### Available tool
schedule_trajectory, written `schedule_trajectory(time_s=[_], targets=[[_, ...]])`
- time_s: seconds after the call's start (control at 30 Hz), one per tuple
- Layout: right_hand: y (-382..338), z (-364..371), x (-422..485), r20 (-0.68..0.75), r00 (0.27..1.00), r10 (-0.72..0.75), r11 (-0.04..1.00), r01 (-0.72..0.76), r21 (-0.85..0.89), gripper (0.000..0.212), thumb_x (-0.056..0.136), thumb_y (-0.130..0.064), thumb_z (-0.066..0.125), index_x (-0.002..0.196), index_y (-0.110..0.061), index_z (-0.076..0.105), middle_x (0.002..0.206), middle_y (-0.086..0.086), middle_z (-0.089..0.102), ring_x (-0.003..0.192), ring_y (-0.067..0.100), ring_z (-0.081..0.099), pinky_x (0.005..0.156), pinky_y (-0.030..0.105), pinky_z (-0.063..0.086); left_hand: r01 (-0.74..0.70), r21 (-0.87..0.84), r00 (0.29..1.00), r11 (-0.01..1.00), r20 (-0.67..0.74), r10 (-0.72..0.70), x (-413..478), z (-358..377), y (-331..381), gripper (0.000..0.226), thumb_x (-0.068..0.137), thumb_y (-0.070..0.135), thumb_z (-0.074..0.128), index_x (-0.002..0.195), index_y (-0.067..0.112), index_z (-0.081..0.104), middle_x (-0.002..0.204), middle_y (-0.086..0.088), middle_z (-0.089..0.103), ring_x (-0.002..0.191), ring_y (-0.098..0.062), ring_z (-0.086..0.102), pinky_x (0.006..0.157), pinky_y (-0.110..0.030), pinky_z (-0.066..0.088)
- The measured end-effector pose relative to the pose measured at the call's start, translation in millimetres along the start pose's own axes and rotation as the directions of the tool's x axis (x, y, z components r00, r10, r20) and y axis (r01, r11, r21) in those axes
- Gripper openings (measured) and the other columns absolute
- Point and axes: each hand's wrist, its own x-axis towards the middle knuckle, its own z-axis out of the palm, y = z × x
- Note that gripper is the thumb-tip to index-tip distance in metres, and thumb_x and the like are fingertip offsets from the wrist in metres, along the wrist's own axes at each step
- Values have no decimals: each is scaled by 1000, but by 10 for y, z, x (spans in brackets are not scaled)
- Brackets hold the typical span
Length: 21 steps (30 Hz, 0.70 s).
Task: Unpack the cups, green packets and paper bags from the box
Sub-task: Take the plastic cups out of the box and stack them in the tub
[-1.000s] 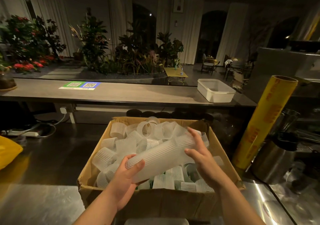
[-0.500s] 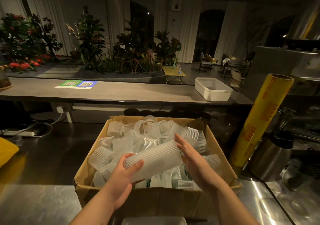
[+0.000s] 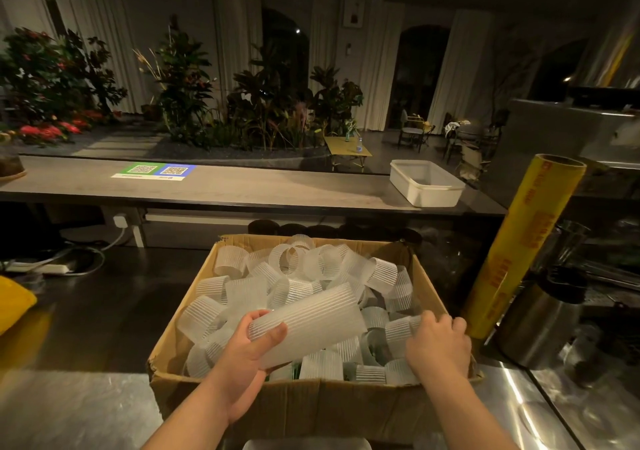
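Cups [image 3: 294, 262], ribbed frosted plastic, heaped loose at all angles in open cardboard box [image 3: 311, 404], almost up to the rim. Box on steel tabletop [image 3: 69, 411], near centre. Above the heap, nested stack of cups [image 3: 311, 321] lying nearly level, far end tilted up to the right. Left hand [image 3: 242, 363] wrapped round the stack's near left end, thumb across the top, fingers curled underneath, gripping it. Right hand [image 3: 438, 344] apart from the stack, down among the loose cups at the box's near right corner, knuckles up, fingers [image 3: 427, 319] bent downward out of sight; cannot tell whether gripping a cup or only touching. Just right of the box, yellow roll of cling film [image 3: 519, 245] standing on end, leaning. Right of that, steel canister [image 3: 540, 325] with dark lid. Beyond the box, far tabletop [image 3: 277, 190] carrying white plastic tub [image 3: 426, 183] at right and green-and-blue QR-code sign [image 3: 154, 171] at left. Yellow object [image 3: 14, 304] at left edge, cut off.
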Motion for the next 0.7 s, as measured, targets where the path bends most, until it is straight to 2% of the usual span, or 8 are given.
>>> schedule_trajectory(time_s=[0.1, 0.2, 0.3, 0.37, 0.47, 0.57, 0.63, 0.7], targets=[[-34, 22, 35, 76, 997, -9, 1000, 9, 7, 58, 94, -40, 63, 146, -27, 40, 144, 8, 47, 133, 29, 41, 108, 41, 43, 2, 0, 1000, 1000, 5, -2, -11, -6, 10, 62, 76, 25, 79, 132, 22, 51, 133, -17, 50, 121, -37, 54, 88, -40, 57], [-112, 46, 102, 144, 989, -26, 999, 20, 39, 50, 96, -31, 65, 142, -29, 45, 141, 8, 49, 132, 32, 44, 109, 44, 44, 2, 0, 1000, 1000, 0, -2, -19, 7, 22, 63, 75, 25, 78, 132, 21, 51, 132, -16, 51, 120, -37, 54, 85, -39, 58], [-154, 96, 164, 186, 982, 3, 977, -42, 207, 37, 96, -22, 68, 127, -29, 51, 119, 2, 55, 103, 22, 60, 92, 38, 58, 2, 12, 1000, 1000, -8, -2, -24, 18, 23, 64, 75, 26, 79, 133, 23, 51, 133, -16, 51, 120, -36, 54, 84, -38, 59], [-154, 103, 185, 209, 978, 7, 942, -77, 327, 23, 97, -15, 66, 114, -26, 54, 101, -2, 58, 83, 15, 61, 78, 31, 60, 5, 10, 1000, 1000, -13, -5, -28, 15, 23, 64, 75, 26, 79, 132, 24, 51, 132, -15, 51, 119, -36, 54, 84, -38, 59], [-148, 51, 186, 153, 988, 7, 861, -84, 502, 18, 99, -9, 60, 101, -26, 56, 94, -2, 60, 80, 14, 60, 76, 31, 58, 10, -1, 1000, 1000, -16, -10, -31, 13, 25, 61, 76, 25, 79, 131, 25, 51, 132, -15, 51, 119, -36, 55, 83, -38, 59], [-177, -99, 160, 68, 998, -17, 727, -34, 686, 19, 97, -11, 65, 97, -29, 59, 97, -4, 63, 89, 14, 63, 78, 33, 59, 5, 4, 1000, 1000, -18, -5, -29, 18, 28, 56, 80, 23, 77, 130, 24, 52, 131, -15, 51, 117, -35, 55, 80, -36, 58], [-216, -263, 110, 50, 998, -42, 543, -19, 840, 23, 93, -9, 71, 103, -27, 61, 103, -1, 66, 93, 16, 67, 80, 38, 62, 7, 1, 1000, 1000, -19, -7, -24, 19, 34, 56, 80, 23, 76, 131, 24, 52, 131, -15, 51, 116, -35, 55, 80, -36, 58], [-252, -472, 37, 50, 993, -108, 359, -8, 933, 36, 89, -5, 75, 114, -26, 60, 106, 0, 67, 94, 17, 70, 79, 36, 63, 10, 0, 1000, 1000, -21, -10, -18, 15, 30, 58, 79, 24, 77, 131, 24, 51, 131, -15, 51, 117, -35, 55, 82, -37, 58]])
